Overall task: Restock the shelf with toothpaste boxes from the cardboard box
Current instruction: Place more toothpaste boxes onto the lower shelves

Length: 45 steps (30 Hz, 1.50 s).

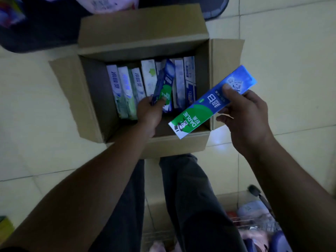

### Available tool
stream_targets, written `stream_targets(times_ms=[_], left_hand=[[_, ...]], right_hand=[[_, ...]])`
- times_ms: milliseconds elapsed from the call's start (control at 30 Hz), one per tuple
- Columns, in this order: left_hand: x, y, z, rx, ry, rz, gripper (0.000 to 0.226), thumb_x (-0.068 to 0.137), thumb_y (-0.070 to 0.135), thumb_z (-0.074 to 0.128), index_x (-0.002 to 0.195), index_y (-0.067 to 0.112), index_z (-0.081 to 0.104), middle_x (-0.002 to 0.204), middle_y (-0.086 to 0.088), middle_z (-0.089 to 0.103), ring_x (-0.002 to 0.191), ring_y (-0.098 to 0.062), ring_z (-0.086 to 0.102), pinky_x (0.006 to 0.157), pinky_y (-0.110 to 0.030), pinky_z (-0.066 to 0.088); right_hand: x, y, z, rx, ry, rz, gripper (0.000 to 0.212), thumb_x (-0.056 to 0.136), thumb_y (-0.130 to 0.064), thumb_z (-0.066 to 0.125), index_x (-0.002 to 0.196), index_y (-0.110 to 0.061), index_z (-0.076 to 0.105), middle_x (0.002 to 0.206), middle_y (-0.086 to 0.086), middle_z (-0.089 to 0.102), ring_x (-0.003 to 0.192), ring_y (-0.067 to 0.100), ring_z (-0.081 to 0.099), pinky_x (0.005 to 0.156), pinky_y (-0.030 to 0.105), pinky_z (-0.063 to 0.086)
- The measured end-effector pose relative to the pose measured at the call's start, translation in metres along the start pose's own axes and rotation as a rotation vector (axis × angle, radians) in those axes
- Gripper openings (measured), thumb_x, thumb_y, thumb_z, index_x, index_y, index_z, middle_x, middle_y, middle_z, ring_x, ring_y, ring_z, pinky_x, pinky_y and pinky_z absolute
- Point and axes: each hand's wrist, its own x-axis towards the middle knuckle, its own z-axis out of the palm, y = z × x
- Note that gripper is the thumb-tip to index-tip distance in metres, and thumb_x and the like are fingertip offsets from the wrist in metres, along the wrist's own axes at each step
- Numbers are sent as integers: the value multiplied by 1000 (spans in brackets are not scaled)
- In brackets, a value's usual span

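Slim glossy toothpaste boxes (127, 91) stand on edge in a row inside the open brown cardboard box (141, 24) on the tiled floor (291, 70). The left hand (150, 113) grips one blue-green box (164, 86) there (tilted across the row). The right hand (243, 115), fingers curled, pinches a Darlie box (209, 104) above the carton's right corner.

A shop: carton (141, 30) of assorted toothpaste boxes (149, 79) on tiled floor (291, 70)

brown cardboard box (143, 31); green-blue toothpaste box (209, 104); pale tiled floor (291, 51)
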Motion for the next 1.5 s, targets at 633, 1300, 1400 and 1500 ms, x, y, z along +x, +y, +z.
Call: stream_targets(times_ms=[633,1300,1400,1500], left_hand=[[-397,268,-324,-501,369,811,32,88,17,78,117,27,73,103,12,77,95,-2,71,78,-17,55],[-508,340,-464,-496,253,758,4,84,12,83,86,14,81,83,-2,79,79,-12,74,66,-12,52],[-491,338,-496,-492,289,700,6,85,10,81,91,10,80,85,-2,79,81,-12,74,64,-9,51],[-469,336,-535,-448,318,663,12,88,8,78,100,9,78,95,-1,76,90,-12,70,70,-16,49]], right_hand=[[-348,-332,78,266,-617,-294,10,83,-20,70,91,-20,77,100,11,74,85,24,69,75,32,56],[-468,-362,156,197,-583,-754,49,73,-10,84,103,-36,55,91,4,77,85,27,76,71,43,63],[-469,-342,192,148,-512,-771,47,78,-5,84,105,-32,56,99,7,74,81,24,76,64,37,63],[-468,-320,226,-82,-373,-821,41,80,-20,86,110,-28,59,113,-1,64,79,21,69,60,38,58]])
